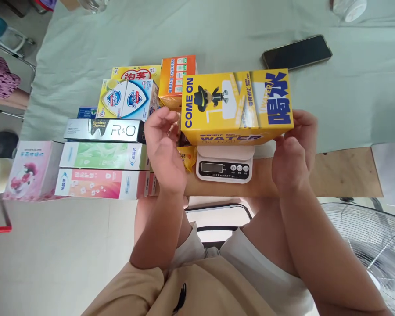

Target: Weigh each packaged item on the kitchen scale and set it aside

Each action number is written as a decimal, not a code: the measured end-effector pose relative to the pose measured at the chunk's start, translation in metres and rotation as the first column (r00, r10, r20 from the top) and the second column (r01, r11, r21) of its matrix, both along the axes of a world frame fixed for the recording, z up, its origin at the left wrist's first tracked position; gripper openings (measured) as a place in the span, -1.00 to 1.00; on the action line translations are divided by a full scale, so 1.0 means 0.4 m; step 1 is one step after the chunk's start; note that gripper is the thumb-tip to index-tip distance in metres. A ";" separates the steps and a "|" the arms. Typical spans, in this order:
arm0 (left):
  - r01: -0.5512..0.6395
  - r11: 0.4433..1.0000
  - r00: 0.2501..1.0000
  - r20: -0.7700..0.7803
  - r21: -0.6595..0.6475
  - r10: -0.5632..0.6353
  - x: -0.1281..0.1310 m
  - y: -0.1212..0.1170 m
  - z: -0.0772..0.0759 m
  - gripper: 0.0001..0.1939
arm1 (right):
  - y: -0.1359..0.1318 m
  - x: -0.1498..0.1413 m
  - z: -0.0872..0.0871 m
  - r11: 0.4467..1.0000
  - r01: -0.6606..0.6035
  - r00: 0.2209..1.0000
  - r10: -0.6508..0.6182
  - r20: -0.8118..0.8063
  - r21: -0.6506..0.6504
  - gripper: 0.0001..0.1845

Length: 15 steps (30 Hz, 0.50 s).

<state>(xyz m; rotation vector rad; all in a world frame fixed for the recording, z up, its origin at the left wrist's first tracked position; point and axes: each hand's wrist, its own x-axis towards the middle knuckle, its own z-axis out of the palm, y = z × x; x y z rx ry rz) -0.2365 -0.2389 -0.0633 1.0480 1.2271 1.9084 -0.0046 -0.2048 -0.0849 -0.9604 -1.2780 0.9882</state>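
Observation:
A yellow drink carton box (237, 103) with "COME ON" and "WATER" print lies over the plate of a white kitchen scale (224, 169), hiding most of the plate. The scale's display looks blank. My left hand (166, 151) is beside the box's left end, fingers bent and apart from the thumb, with a small gap to the box. At the right end, my right hand (292, 153) is cupped, its fingertips at the box's edge and lower corner; whether they touch is unclear. A yellow packet (187, 157) shows between my left hand and the scale.
Left of the scale are stacked toothpaste boxes (102, 156), Safeguard soap boxes (128, 100), an orange box (177, 81) and a pink-white box (33, 169). A phone (297, 52) lies behind the yellow box. A fan (371, 245) stands at lower right, below the table edge.

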 end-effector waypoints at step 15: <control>0.093 0.994 0.994 0.062 -0.058 -0.089 0.018 0.050 -0.015 -0.49 | 0.012 -0.021 -0.006 0.998 -0.011 0.998 0.007 -0.059 -0.067 -0.49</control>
